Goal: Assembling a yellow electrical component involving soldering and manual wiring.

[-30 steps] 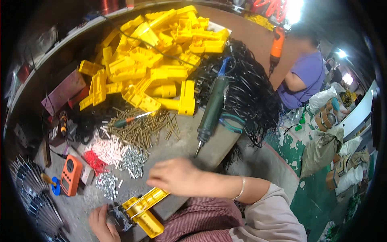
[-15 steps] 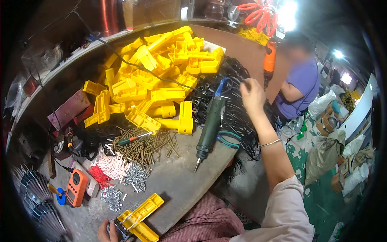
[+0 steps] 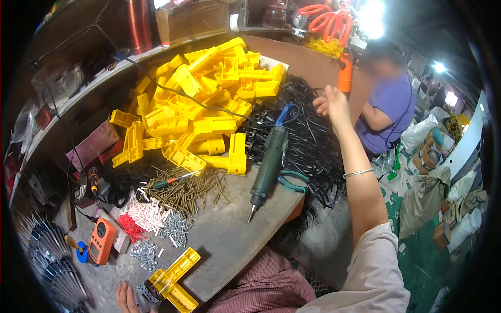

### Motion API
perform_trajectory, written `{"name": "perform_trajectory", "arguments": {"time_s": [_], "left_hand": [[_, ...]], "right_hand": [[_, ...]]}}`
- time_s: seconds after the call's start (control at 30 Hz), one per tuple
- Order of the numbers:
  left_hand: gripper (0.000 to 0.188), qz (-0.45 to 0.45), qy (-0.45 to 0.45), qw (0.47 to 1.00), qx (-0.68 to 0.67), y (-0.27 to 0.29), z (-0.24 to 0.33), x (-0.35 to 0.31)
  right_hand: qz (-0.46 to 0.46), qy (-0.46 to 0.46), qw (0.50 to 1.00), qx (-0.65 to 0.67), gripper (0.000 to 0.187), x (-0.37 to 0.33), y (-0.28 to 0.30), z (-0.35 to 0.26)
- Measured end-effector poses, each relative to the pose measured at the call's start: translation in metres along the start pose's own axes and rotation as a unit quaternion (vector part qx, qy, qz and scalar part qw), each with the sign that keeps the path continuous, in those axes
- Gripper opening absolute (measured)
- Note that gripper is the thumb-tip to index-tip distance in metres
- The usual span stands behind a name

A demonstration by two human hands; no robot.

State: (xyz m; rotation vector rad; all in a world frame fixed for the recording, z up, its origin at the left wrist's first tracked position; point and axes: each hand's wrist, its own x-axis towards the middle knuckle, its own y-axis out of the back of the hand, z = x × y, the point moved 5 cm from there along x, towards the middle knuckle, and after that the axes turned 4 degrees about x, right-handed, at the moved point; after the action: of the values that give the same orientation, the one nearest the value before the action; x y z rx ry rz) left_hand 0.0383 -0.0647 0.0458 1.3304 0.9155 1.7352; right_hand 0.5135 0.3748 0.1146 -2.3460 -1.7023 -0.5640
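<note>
At the lower left, my left hand [image 3: 127,298] is closed against the grey metal end piece [image 3: 144,297] of a yellow plastic housing [image 3: 180,266]. A white wire crosses this housing; my thumb is mostly hidden. My right hand [image 3: 334,106] is raised over the far right edge of the pile of black cables [image 3: 305,125], fingers apart and nothing seen in them. Just beyond it hangs an orange power screwdriver [image 3: 345,73]. A dark green electric screwdriver [image 3: 269,164] lies on the table, its bit toward me.
Yellow housings [image 3: 193,112] are heaped at the back. In front lie brass-coloured screws [image 3: 190,190], a small screwdriver [image 3: 169,181], pale pink sleeves [image 3: 148,215], silver screws [image 3: 173,227], nuts [image 3: 143,254] and pliers [image 3: 292,181]. An orange meter [image 3: 102,241] stands left. A person [image 3: 386,104] sits beyond.
My right hand has moved slightly up and right, its fingers spreading apart. My left hand and the yellow housing have shifted a little left; the whole view has also shifted slightly.
</note>
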Motion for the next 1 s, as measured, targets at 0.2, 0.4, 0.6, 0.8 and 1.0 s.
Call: {"name": "perform_trajectory", "arguments": {"time_s": [0.2, 0.4, 0.6, 0.8, 1.0], "left_hand": [[0.051, 0.033, -0.016, 0.999, 0.018, 0.001, 0.007, -0.002], [0.052, 0.038, -0.012, 0.999, 0.018, 0.001, -0.002, -0.011], [0.054, 0.028, -0.017, 0.999, 0.038, 0.000, 0.004, -0.009], [0.049, 0.030, -0.036, 0.998, 0.037, 0.002, 0.007, -0.007], [0.047, 0.015, -0.025, 0.998, 0.057, 0.000, 0.011, -0.004]], "right_hand": [[-0.041, -0.005, 0.995, -0.086, 0.021, 0.010, 0.007, 0.003], [-0.054, 0.138, 0.909, -0.389, 0.026, -0.001, 0.007, 0.005], [-0.097, 0.104, 0.850, -0.508, 0.037, -0.013, -0.012, 0.018], [0.032, 0.109, 0.966, -0.231, 0.022, 0.016, 0.016, 0.024], [0.064, -0.027, 0.991, 0.115, 0.020, 0.025, 0.015, 0.012]]}}
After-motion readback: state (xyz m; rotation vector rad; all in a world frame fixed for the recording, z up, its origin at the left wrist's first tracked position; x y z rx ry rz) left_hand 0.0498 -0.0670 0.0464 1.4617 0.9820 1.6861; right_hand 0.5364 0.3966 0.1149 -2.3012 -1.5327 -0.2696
